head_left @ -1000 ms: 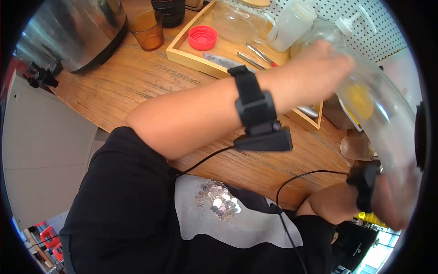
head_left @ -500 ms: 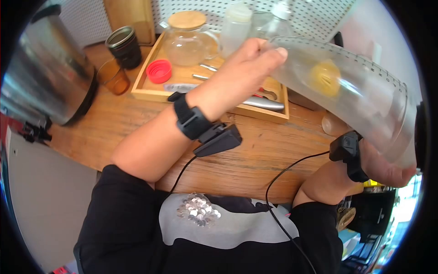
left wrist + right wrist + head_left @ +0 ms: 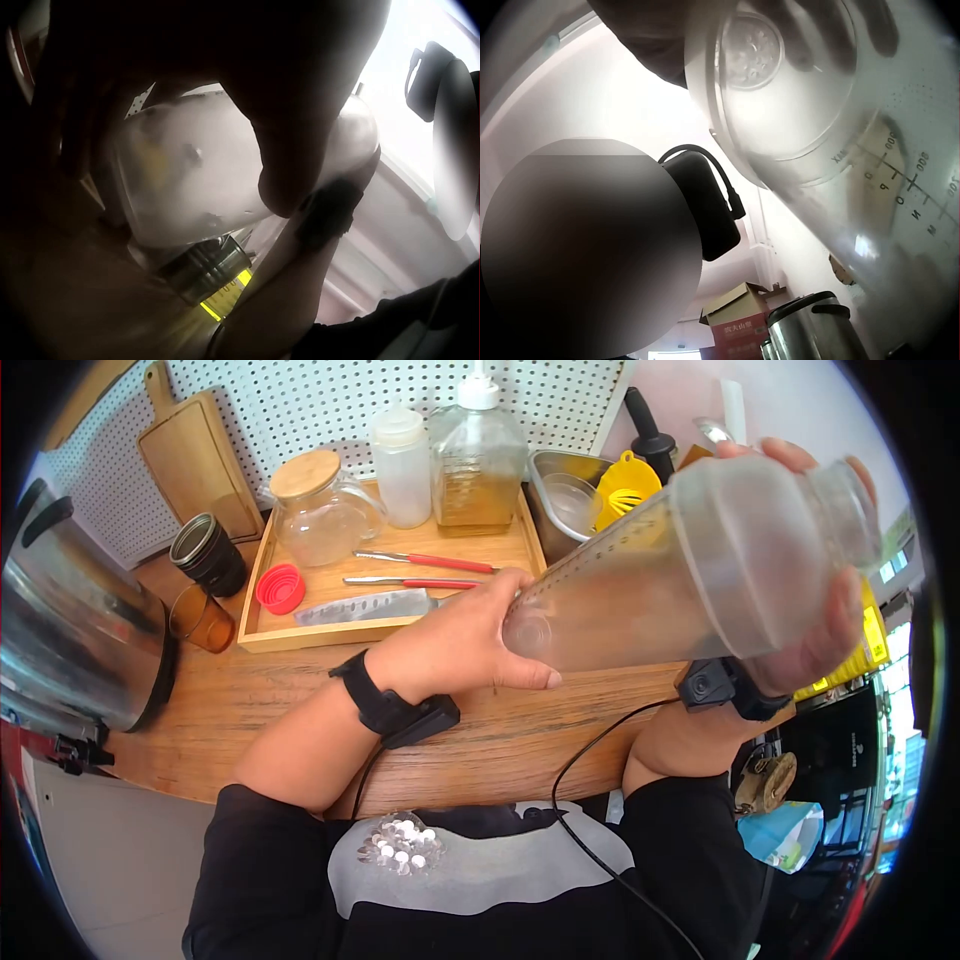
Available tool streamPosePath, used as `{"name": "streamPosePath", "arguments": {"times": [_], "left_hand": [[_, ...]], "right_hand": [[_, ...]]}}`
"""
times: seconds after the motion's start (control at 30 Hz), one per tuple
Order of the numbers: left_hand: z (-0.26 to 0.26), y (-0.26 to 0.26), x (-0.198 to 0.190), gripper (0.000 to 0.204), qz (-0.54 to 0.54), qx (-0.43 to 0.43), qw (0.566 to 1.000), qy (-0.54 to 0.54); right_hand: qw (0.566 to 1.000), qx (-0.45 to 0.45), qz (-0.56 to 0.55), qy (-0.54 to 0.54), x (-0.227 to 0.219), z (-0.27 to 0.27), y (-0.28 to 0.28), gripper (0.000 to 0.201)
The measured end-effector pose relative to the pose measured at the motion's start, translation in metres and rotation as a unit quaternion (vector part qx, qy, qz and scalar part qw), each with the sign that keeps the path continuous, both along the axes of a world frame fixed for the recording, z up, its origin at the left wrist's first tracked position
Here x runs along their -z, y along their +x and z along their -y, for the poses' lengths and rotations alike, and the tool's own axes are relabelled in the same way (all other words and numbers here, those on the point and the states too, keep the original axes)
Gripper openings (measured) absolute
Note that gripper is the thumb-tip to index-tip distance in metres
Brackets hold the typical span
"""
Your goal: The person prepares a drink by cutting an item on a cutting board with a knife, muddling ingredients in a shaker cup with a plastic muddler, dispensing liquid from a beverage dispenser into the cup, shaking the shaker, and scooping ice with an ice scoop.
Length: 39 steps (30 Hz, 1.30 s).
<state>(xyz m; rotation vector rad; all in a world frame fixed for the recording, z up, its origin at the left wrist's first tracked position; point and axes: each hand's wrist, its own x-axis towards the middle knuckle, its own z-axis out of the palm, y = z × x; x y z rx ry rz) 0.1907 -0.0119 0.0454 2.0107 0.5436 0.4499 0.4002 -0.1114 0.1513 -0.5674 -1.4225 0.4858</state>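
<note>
A large clear container (image 3: 620, 580) with printed measuring marks is held tilted above the table's right side, narrow neck at the upper right. My left hand (image 3: 460, 635) grips its lower left end, thumb along the near side. Around the wide end near the neck, my right hand (image 3: 835, 625) holds it, the palm hidden behind the clear wall. The left wrist view shows the container (image 3: 199, 169) beyond dark fingers. Marks and fingers (image 3: 829, 34) are visible through the container (image 3: 802, 112) in the right wrist view.
Behind the left hand, a wooden tray (image 3: 300, 637) bears a glass teapot (image 3: 320, 520), bottles, a knife (image 3: 365, 606), red-handled tools and a red cup (image 3: 280, 589). A metal basin (image 3: 545, 510) with a yellow strainer (image 3: 628, 485) is beside it; a steel urn (image 3: 80, 620) stands left.
The container has swung from sloping down to the right to rising right, its neck end now in view. My right hand has risen with it; my left has lowered. The view has shifted, showing more of the tray.
</note>
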Motion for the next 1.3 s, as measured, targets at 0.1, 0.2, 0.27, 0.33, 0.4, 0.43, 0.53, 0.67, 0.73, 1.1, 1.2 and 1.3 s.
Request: {"name": "streamPosePath", "arguments": {"times": [0.1, 0.2, 0.27, 0.33, 0.4, 0.43, 0.53, 0.67, 0.73, 1.1, 1.2, 1.3], "left_hand": [[-0.003, 0.006, 0.016, 0.088, 0.001, 0.012, 0.999, 0.034], [-0.002, 0.012, 0.025, 0.088, 0.051, 0.039, 0.998, 0.023], [0.003, 0.015, 0.026, 0.091, 0.072, 0.05, 0.996, -0.008], [0.009, 0.018, 0.027, 0.1, 0.155, 0.05, 0.982, -0.1], [0.01, 0.019, 0.028, 0.104, 0.186, 0.058, 0.974, -0.119], [0.009, 0.02, 0.028, 0.108, 0.218, 0.063, 0.964, -0.137], [0.008, 0.022, 0.033, 0.11, 0.242, 0.057, 0.956, -0.157], [0.006, 0.022, 0.035, 0.11, 0.248, 0.047, 0.958, -0.135], [0.008, 0.021, 0.033, 0.11, 0.234, 0.038, 0.96, -0.151], [0.01, 0.017, 0.033, 0.106, 0.207, 0.054, 0.97, -0.118], [0.009, 0.018, 0.034, 0.106, 0.205, 0.051, 0.971, -0.11], [0.008, 0.017, 0.035, 0.107, 0.2, 0.051, 0.973, -0.105]], "right_hand": [[0.999, 0.015, 0.016, 0.045, 0.004, -0.014, -0.008, 0.07], [0.999, -0.02, 0.039, 0.012, 0.007, -0.023, -0.006, 0.067], [0.998, -0.035, 0.051, 0.005, 0.007, -0.026, -0.013, 0.065], [0.992, -0.101, -0.077, -0.03, 0.007, -0.027, -0.029, 0.056], [0.99, -0.081, -0.081, -0.079, 0.005, -0.028, -0.031, 0.066], [0.992, -0.041, -0.066, -0.099, 0.006, -0.031, -0.036, 0.064], [0.995, -0.002, 0.044, -0.085, 0.018, -0.038, -0.026, 0.063], [0.998, -0.004, 0.013, -0.054, 0.019, -0.044, -0.018, 0.061], [1.0, -0.016, 0.009, -0.024, 0.015, -0.046, -0.007, 0.06], [0.925, -0.056, -0.341, -0.156, 0.023, -0.098, 0.07, 0.052], [0.901, -0.068, -0.378, -0.2, 0.032, -0.098, 0.076, 0.062], [0.933, -0.068, -0.256, -0.245, 0.047, -0.104, 0.078, 0.07]]}}
